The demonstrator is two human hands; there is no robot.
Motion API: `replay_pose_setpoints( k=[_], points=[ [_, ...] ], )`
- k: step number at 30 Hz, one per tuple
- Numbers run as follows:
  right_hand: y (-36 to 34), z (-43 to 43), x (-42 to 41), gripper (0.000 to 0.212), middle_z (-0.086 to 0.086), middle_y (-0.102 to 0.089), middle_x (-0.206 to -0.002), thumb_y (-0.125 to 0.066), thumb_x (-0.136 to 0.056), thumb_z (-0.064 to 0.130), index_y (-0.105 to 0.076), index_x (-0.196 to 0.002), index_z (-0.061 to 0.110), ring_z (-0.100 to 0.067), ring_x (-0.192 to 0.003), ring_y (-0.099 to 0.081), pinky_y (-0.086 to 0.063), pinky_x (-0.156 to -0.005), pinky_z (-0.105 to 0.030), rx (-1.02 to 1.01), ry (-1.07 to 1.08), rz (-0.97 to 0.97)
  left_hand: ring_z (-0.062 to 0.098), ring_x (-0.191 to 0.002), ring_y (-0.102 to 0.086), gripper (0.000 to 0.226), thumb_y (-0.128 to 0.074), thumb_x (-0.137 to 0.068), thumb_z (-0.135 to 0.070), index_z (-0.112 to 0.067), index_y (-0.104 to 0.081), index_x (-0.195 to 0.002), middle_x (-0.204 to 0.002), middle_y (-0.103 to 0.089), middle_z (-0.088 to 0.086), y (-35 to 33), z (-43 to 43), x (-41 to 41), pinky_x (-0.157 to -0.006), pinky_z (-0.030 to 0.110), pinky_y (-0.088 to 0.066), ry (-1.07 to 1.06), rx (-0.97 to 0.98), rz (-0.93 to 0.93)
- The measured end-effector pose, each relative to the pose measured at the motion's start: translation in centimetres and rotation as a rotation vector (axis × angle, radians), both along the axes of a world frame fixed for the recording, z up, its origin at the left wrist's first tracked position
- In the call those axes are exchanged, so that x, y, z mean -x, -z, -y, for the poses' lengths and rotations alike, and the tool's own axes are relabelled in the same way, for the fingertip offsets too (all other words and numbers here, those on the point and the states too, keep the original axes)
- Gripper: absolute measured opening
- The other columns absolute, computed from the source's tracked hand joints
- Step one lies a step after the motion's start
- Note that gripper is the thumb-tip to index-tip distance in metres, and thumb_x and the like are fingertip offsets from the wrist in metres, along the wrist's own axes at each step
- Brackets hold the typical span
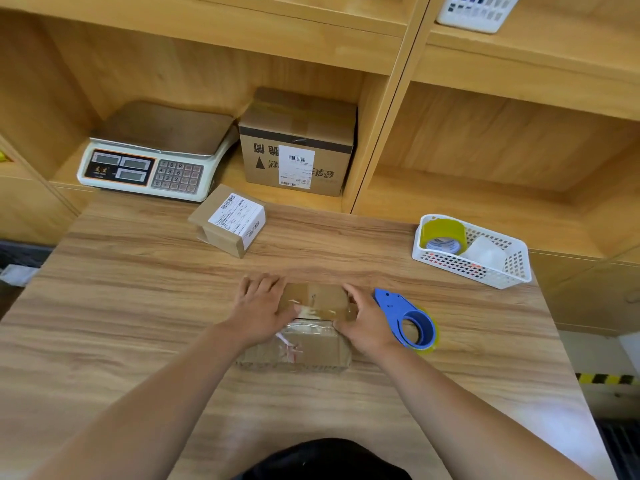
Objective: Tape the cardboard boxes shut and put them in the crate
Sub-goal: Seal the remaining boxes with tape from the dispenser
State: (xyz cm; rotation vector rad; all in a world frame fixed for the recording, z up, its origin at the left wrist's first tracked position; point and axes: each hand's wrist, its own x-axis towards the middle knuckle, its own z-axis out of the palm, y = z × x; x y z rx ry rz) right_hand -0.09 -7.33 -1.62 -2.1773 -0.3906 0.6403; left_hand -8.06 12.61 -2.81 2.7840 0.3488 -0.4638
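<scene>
A small cardboard box (pixel 313 344) lies in the middle of the wooden table, with clear tape across its top flaps. My left hand (pixel 261 306) lies flat on the box's left side, thumb on the tape strip. My right hand (pixel 367 323) presses on the box's right end with fingers spread. A blue tape dispenser (pixel 408 320) lies on the table just right of my right hand. A second small box (pixel 228 220) with a white label sits further back. A larger labelled box (pixel 298 143) stands on the shelf. No crate is in view.
A weighing scale (pixel 156 157) sits on the shelf at the back left. A white basket (pixel 485 268) at the right holds a yellow tape roll (pixel 443 233) and a clear roll. Another white basket (pixel 474 12) stands on the upper shelf. The table's right edge drops to the floor.
</scene>
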Motion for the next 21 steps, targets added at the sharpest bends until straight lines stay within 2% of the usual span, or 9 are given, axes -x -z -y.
replay_pose_setpoints(
  k=[3,6,9,11,13,15,17,19,21],
  points=[
    [0.8,0.3,0.4,0.07,0.014,-0.046,-0.13,-0.072,-0.078,0.007,-0.044,-0.139,0.026,-0.003,-0.12,-0.044,-0.035,-0.098,-0.016,0.057,-0.002,0.021,0.02,-0.146,0.003,0.078,-0.014,-0.093,-0.062,-0.013,-0.001,-0.152,-0.157,-0.009,0.002,0.6,0.9,1.1,-0.117,0.045,0.008,0.043,-0.112,0.024],
    [1.3,0.8,0.5,0.067,0.014,-0.037,-0.146,-0.071,-0.08,0.01,-0.043,-0.141,0.024,-0.003,-0.134,-0.033,-0.027,-0.112,-0.021,0.068,-0.051,0.029,0.021,-0.146,0.004,0.085,0.011,-0.082,-0.059,-0.01,0.006,-0.151,-0.158,-0.007,0.006,0.9,1.5,1.9,-0.116,0.047,0.009,0.067,-0.213,0.061],
    [1.4,1.8,0.3,0.047,0.016,-0.041,-0.14,-0.064,-0.089,0.021,-0.053,-0.135,0.02,-0.002,-0.134,-0.031,-0.021,-0.111,-0.02,0.078,-0.062,0.121,0.021,-0.147,0.008,0.093,0.024,-0.072,-0.057,-0.009,0.01,-0.15,-0.159,-0.002,0.008,1.3,1.6,2.1,-0.114,0.047,0.012,0.072,-0.226,0.077],
    [1.8,2.9,0.0,0.034,0.002,-0.056,-0.132,-0.062,-0.091,0.021,-0.062,-0.123,0.013,-0.018,-0.129,-0.044,-0.031,-0.107,-0.031,0.124,0.063,0.337,0.02,-0.146,0.014,0.094,0.035,-0.068,-0.062,-0.01,0.02,-0.145,-0.16,0.006,0.006,1.5,1.5,2.0,-0.113,0.047,0.014,0.07,-0.224,0.083],
    [2.5,4.3,-0.3,0.028,-0.012,-0.063,-0.117,-0.065,-0.085,0.012,-0.064,-0.112,0.004,-0.034,-0.115,-0.053,-0.04,-0.096,-0.042,0.249,0.189,0.495,0.018,-0.145,0.018,0.097,0.048,-0.059,-0.06,-0.011,0.025,-0.139,-0.159,0.011,0.005,1.7,1.6,1.9,-0.112,0.046,0.016,0.064,-0.213,0.083],
    [2.7,5.3,-0.5,0.036,-0.018,-0.058,-0.118,-0.066,-0.083,0.011,-0.057,-0.116,-0.001,-0.037,-0.113,-0.051,-0.037,-0.095,-0.043,0.44,0.243,0.467,0.018,-0.145,0.018,0.096,0.048,-0.059,-0.06,-0.011,0.025,-0.139,-0.159,0.012,0.005,1.8,1.7,1.9,-0.112,0.046,0.017,0.061,-0.208,0.084],
    [3.1,6.0,-0.5,0.045,-0.016,-0.053,-0.124,-0.062,-0.088,0.022,-0.047,-0.124,0.001,-0.034,-0.116,-0.048,-0.033,-0.098,-0.038,0.638,0.186,0.382,0.017,-0.145,0.018,0.099,0.048,-0.058,-0.061,-0.012,0.023,-0.14,-0.16,0.01,0.005,1.6,1.7,2.0,-0.112,0.046,0.017,0.06,-0.199,0.08],
    [3.3,6.4,-0.5,0.046,-0.013,-0.055,-0.125,-0.056,-0.092,0.028,-0.04,-0.128,0.004,-0.032,-0.116,-0.051,-0.035,-0.097,-0.037,0.7,0.142,0.293,0.016,-0.145,0.017,0.1,0.051,-0.054,-0.06,-0.013,0.023,-0.139,-0.16,0.008,0.004,1.6,1.8,2.1,-0.112,0.045,0.019,0.069,-0.2,0.078],
    [3.4,6.7,-0.6,0.044,-0.013,-0.057,-0.124,-0.054,-0.093,0.026,-0.038,-0.129,0.006,-0.033,-0.113,-0.054,-0.04,-0.09,-0.036,0.669,0.17,0.19,0.014,-0.143,0.02,0.099,0.05,-0.056,-0.06,-0.013,0.021,-0.138,-0.16,0.006,0.004,1.7,2.0,2.4,-0.112,0.045,0.019,0.082,-0.201,0.091]
  ],
)
